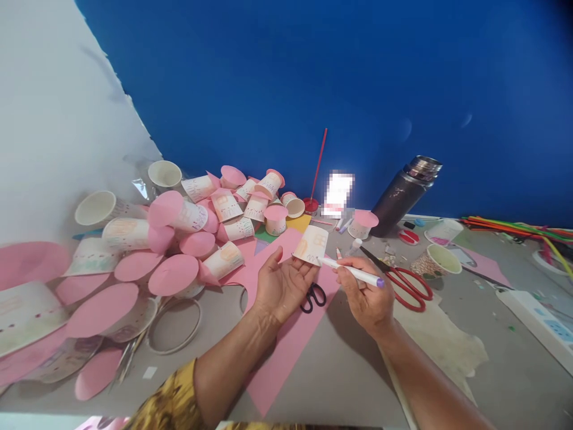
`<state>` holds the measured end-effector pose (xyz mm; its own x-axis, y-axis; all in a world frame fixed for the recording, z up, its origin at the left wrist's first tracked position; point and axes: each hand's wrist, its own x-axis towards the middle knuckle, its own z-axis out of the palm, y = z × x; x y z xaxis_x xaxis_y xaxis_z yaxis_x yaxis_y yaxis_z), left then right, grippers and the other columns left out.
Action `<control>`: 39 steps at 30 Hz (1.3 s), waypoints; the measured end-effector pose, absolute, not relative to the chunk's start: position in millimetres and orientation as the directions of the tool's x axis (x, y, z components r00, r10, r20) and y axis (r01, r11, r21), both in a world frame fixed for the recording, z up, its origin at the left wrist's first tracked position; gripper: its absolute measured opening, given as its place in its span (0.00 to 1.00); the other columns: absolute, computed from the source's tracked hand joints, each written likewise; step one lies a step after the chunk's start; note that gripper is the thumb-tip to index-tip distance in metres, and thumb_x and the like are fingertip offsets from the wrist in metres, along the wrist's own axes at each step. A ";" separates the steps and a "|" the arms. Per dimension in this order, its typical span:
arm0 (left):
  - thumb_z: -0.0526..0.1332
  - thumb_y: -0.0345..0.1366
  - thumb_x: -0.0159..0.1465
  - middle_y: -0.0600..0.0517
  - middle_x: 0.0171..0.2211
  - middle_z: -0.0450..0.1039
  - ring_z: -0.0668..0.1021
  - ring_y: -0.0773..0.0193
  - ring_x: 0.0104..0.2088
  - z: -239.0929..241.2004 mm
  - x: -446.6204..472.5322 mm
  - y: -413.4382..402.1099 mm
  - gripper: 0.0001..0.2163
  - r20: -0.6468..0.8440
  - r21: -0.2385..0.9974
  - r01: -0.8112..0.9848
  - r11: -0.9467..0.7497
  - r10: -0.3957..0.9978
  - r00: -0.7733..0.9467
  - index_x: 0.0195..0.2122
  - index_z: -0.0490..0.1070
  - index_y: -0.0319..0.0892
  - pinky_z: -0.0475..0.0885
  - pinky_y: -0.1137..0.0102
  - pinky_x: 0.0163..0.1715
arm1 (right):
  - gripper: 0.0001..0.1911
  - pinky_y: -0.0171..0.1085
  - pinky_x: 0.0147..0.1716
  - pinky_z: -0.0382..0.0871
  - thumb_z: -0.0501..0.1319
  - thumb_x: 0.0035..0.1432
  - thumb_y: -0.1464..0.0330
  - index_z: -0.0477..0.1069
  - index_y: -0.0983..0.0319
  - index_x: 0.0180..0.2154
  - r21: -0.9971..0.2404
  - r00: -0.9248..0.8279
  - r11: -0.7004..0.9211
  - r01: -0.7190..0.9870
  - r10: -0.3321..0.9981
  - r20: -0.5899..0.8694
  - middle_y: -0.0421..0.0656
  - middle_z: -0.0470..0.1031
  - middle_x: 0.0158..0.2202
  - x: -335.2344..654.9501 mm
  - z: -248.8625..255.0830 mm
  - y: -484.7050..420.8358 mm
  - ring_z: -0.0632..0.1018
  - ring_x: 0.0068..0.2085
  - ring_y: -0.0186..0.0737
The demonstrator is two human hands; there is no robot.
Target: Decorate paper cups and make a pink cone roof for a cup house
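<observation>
My left hand (281,285) is palm up above a pink paper sheet (286,346), and its fingertips hold a decorated paper cup (312,244) tilted on its side. My right hand (366,294) grips a white marker with a purple end (356,272), its tip touching the cup's wall. Small black scissors (313,297) lie on the pink sheet just below the two hands.
A heap of paper cups with pink paper lids (179,239) fills the left of the table. Red-handled scissors (405,285), an open cup (437,258), a dark flask (403,194), pipe cleaners (519,230) and a white power strip (541,322) are to the right. A blue wall stands behind.
</observation>
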<state>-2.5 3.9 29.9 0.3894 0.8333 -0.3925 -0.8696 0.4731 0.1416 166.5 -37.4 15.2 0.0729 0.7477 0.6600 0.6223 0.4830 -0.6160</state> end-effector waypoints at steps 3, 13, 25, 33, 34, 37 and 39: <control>0.53 0.41 0.72 0.33 0.51 0.80 0.83 0.49 0.53 31.2 -3.1 3.6 0.26 -0.400 0.150 -0.869 0.471 0.833 0.383 0.66 0.62 0.27 0.78 0.58 0.55 | 0.07 0.35 0.27 0.73 0.60 0.68 0.64 0.76 0.58 0.40 -0.617 0.089 0.492 0.614 0.734 0.673 0.40 0.80 0.29 167.6 15.2 -37.9 0.80 0.27 0.38; 0.52 0.44 0.74 0.32 0.51 0.80 0.83 0.48 0.53 29.1 -6.0 5.7 0.28 -0.407 0.164 -0.874 0.457 0.839 0.362 0.67 0.60 0.29 0.80 0.57 0.52 | 0.08 0.35 0.23 0.71 0.60 0.70 0.63 0.75 0.58 0.40 -0.722 0.140 0.491 0.488 0.772 0.620 0.39 0.81 0.27 171.4 9.8 -38.6 0.77 0.22 0.35; 0.48 0.52 0.75 0.29 0.46 0.82 0.86 0.47 0.47 34.8 0.5 -4.0 0.35 -0.454 0.235 -0.653 0.720 0.675 0.581 0.67 0.57 0.19 0.80 0.59 0.48 | 0.22 0.45 0.47 0.79 0.68 0.61 0.53 0.76 0.55 0.53 -0.952 0.254 0.258 0.168 0.921 0.294 0.47 0.85 0.49 197.7 19.4 -16.5 0.84 0.48 0.48; 0.49 0.53 0.74 0.28 0.49 0.81 0.84 0.47 0.50 26.1 -3.6 -2.8 0.36 -0.374 0.258 -0.599 0.758 0.650 0.662 0.67 0.59 0.19 0.78 0.58 0.51 | 0.27 0.45 0.45 0.80 0.74 0.52 0.53 0.79 0.58 0.51 -0.977 0.219 0.211 0.004 0.954 0.207 0.47 0.86 0.45 200.9 17.2 -12.3 0.84 0.47 0.51; 0.49 0.53 0.74 0.29 0.50 0.80 0.84 0.47 0.51 25.7 -3.5 -3.4 0.34 -0.353 0.267 -0.602 0.753 0.657 0.666 0.66 0.62 0.21 0.78 0.58 0.52 | 0.28 0.45 0.45 0.80 0.75 0.52 0.52 0.79 0.58 0.51 -0.978 0.235 0.208 -0.011 0.951 0.200 0.47 0.86 0.45 201.6 16.8 -11.4 0.84 0.47 0.51; 0.52 0.50 0.74 0.32 0.52 0.80 0.83 0.48 0.52 24.0 -0.5 -8.6 0.28 -0.257 0.357 -0.630 0.689 0.721 0.643 0.58 0.72 0.28 0.75 0.57 0.56 | 0.26 0.44 0.41 0.80 0.75 0.50 0.52 0.81 0.58 0.47 -0.975 0.377 0.223 -0.006 0.903 0.204 0.46 0.85 0.42 203.2 16.2 -8.6 0.84 0.43 0.49; 0.55 0.45 0.73 0.34 0.54 0.80 0.82 0.49 0.54 21.8 3.3 -14.5 0.22 -0.164 0.469 -0.647 0.601 0.779 0.605 0.53 0.77 0.30 0.72 0.58 0.60 | 0.25 0.42 0.39 0.79 0.75 0.50 0.52 0.82 0.59 0.46 -0.975 0.448 0.221 0.017 0.870 0.205 0.46 0.85 0.42 203.4 15.9 -6.8 0.83 0.41 0.47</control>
